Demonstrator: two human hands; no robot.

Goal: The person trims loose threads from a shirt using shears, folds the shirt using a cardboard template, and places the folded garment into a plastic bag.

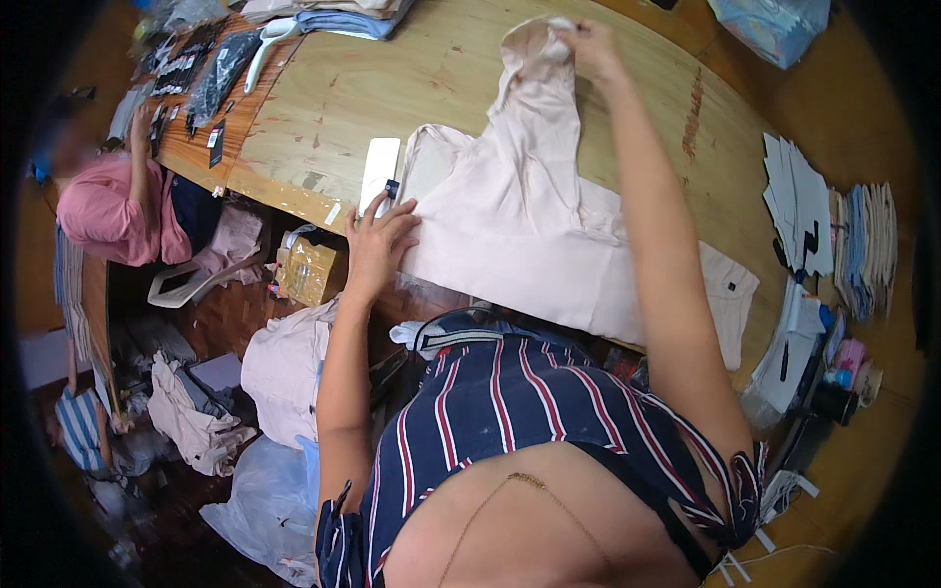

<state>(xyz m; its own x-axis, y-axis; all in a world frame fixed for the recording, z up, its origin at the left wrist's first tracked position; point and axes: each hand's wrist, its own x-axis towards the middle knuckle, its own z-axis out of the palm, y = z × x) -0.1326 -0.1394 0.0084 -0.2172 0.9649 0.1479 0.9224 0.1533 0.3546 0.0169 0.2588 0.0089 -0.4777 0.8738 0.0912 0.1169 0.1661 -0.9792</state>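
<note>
A pale pink shirt-like garment (520, 225) lies along the near edge of the wooden table, partly rumpled. At the far side my right hand (593, 54) is closed, pinching the end of a raised, bunched part of it that may be a sleeve. My left hand (380, 240) rests with spread fingers at the garment's left edge. Just beyond that hand is a white flat rectangular piece (380, 167), and a small dark tag lies by my fingertips. Past my right forearm another part of the garment, bearing a small dark label, stretches to the right.
Stacks of cardboard sheets (796, 201) and folded clothes (867, 245) stand at the right. At the far left a co-worker in a pink top (123, 211) sits by black tags and a white-handled tool (270, 44). Garments and plastic bags (265, 505) lie below at the left.
</note>
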